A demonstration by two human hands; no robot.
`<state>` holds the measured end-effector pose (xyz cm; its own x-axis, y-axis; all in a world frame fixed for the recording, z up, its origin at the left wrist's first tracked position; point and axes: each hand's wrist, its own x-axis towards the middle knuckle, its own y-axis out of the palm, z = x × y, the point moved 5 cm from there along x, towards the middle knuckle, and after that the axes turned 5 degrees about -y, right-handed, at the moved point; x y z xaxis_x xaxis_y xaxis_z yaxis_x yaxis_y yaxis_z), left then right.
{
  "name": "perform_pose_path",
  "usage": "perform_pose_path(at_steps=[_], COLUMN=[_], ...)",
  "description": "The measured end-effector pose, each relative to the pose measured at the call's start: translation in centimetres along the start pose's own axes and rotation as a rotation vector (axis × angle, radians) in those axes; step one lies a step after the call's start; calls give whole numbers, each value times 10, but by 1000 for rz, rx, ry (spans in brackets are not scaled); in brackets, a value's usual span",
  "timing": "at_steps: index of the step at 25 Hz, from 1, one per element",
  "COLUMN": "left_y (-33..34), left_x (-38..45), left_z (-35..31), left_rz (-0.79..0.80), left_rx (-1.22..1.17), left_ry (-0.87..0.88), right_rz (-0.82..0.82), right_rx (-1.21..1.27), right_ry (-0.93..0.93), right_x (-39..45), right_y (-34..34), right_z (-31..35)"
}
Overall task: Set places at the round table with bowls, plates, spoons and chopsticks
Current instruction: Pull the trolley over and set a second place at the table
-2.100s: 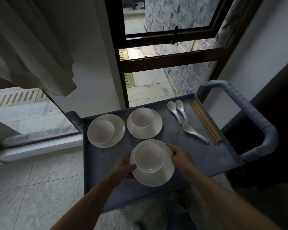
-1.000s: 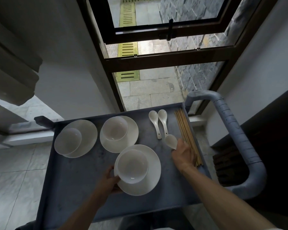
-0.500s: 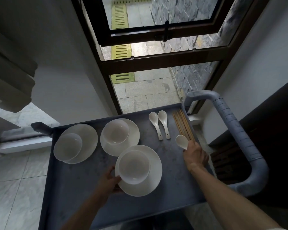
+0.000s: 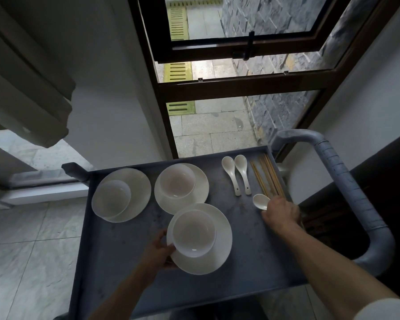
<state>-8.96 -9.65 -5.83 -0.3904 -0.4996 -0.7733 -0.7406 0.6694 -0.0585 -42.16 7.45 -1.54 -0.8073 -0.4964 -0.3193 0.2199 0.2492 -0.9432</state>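
On the grey cart tray (image 4: 129, 262) stand three white plates, each with a white bowl on it. My left hand (image 4: 157, 250) grips the left edge of the nearest plate (image 4: 219, 245), which carries a bowl (image 4: 193, 233). My right hand (image 4: 280, 212) holds a white spoon (image 4: 261, 201) by its handle, at the near ends of the wooden chopsticks (image 4: 267, 176). Whether it also holds chopsticks is hidden. Two more spoons (image 4: 238, 173) lie side by side on the tray beside the chopsticks.
Two other plate-and-bowl sets sit at the back left (image 4: 120, 195) and back middle (image 4: 181, 188) of the tray. The cart's grey handle (image 4: 346, 188) curves along the right side. A window frame (image 4: 240, 88) and wall stand behind, with tiled floor on the left.
My right hand left the nearest plate, went right and picked up the third spoon by the chopsticks. My left hand kept its grip on the plate. The view dipped closer.
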Motion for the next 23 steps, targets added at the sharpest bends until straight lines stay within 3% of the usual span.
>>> perform_pose_path(at_steps=[10, 16, 20, 23], left_y=[-15, -17, -20, -21], left_x=[2, -6, -22, -39], left_z=[-7, -15, -18, -14], left_rz=[51, 52, 15, -39], left_rx=[7, -51, -108, -173], left_ry=[27, 61, 91, 109], right_rz=[-237, -398, -227, -119], right_rx=[1, 470, 978, 1155], right_ry=[-108, -124, -130, -201], right_x=[-22, -57, -75, -86], right_y=[-13, -26, -9, -3], right_z=[-4, 37, 76, 95])
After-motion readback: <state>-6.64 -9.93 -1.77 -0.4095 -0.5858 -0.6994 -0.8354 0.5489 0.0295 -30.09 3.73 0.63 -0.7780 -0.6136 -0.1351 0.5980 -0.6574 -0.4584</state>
